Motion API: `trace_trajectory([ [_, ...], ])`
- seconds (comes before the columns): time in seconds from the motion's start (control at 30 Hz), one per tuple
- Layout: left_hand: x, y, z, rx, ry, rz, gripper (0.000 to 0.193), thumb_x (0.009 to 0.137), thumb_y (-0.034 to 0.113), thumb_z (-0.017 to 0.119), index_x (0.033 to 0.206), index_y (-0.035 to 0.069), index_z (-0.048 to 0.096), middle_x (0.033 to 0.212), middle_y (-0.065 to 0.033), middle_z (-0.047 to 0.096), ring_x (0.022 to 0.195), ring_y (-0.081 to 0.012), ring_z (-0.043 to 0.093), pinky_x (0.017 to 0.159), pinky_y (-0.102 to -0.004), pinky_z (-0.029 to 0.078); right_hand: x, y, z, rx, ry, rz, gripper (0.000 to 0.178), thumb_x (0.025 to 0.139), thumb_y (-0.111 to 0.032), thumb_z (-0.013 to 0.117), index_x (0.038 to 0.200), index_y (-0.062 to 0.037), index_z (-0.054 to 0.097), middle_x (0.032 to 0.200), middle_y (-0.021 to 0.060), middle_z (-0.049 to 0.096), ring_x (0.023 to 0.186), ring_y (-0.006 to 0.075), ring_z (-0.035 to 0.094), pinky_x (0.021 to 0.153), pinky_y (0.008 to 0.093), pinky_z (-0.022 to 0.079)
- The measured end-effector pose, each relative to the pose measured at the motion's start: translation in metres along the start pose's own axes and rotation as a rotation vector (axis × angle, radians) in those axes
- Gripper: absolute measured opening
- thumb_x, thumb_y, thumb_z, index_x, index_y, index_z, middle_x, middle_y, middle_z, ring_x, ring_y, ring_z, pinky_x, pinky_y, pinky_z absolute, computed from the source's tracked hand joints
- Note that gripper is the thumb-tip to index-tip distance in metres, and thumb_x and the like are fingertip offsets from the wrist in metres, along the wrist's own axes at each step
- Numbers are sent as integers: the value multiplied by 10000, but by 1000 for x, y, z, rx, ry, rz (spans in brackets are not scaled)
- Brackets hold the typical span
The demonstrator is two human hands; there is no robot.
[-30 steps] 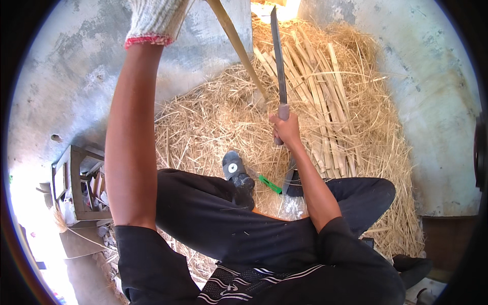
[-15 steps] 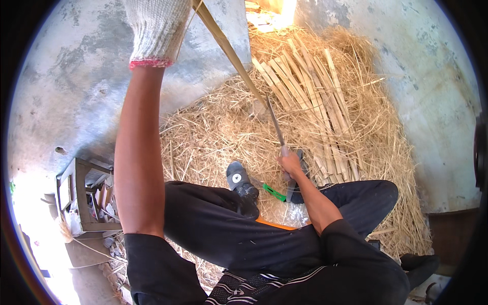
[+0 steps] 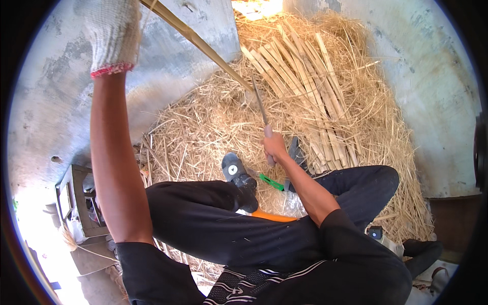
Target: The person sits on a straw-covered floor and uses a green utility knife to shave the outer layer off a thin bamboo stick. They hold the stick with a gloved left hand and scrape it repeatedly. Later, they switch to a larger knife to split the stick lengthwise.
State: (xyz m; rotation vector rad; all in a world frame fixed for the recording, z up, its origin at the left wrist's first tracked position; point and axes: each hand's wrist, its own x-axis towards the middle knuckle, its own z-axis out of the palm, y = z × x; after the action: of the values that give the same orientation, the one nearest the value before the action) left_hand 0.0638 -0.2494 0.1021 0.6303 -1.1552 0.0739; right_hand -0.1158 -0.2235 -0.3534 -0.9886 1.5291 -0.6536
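Note:
My left hand, in a white knitted glove with a red cuff, is raised at the upper left, its fingertips cut off by the top edge. A long bamboo strip slants from beside the glove down to the right and moves along with that hand. My bare right hand is closed round the handle of a long-bladed knife. The blade points up and away, its tip area meeting the strip's lower end above the straw. I cannot tell whether the blade is in the strip or only touching it.
Split bamboo strips lie in a bundle on loose straw ahead. A green-handled tool rests between my feet. An orange thing shows beside my leg. A wooden frame stands at the left, and pale walls rise on both sides.
My left hand has swung left, with the strip now slanting at a flatter angle. My right hand and the knife have shifted left and slightly farther away.

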Motion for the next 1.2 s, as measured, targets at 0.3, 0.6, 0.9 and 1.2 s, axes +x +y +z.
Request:
trace_trajectory([
  [0.3, 35, -18, -55, -298, -423, -263, 326, 1009, 309, 495, 764, 102, 551, 656, -16, 534, 494, -102, 447, 452, -248, 335, -10, -23, -2, -230, 32, -92, 237, 774, -143, 701, 852, 68, 629, 729, 201, 682, 637, 307, 687, 571, 427, 526],
  [0.6, 36, -15, -54, -193, -172, -489, 324, 928, 163, 441, 619, 152, 343, 558, -2, 317, 478, -135, 279, 432, -277, 223, -100, -128, 15, -176, 9, -592, 232, 810, -114, 667, 1003, 15, 672, 744, 215, 683, 677, 336, 693, 638, 422, 551],
  [0.9, 31, -5, -68, -115, -53, -548, 295, 878, 146, 425, 605, 159, 314, 554, 3, 326, 470, -123, 279, 400, -271, 180, -69, -99, 9, -317, -47, -329, 231, 844, -114, 596, 1030, 12, 649, 740, 217, 657, 705, 337, 681, 667, 436, 535],
  [1.2, 20, -3, -30, 47, 150, -430, 276, 946, 280, 542, 744, 96, 578, 621, -68, 608, 431, -131, 455, 387, -262, 306, -117, -168, 3, -135, -211, -292, 274, 867, -215, 692, 803, 14, 556, 665, 188, 611, 679, 311, 666, 608, 444, 514],
])
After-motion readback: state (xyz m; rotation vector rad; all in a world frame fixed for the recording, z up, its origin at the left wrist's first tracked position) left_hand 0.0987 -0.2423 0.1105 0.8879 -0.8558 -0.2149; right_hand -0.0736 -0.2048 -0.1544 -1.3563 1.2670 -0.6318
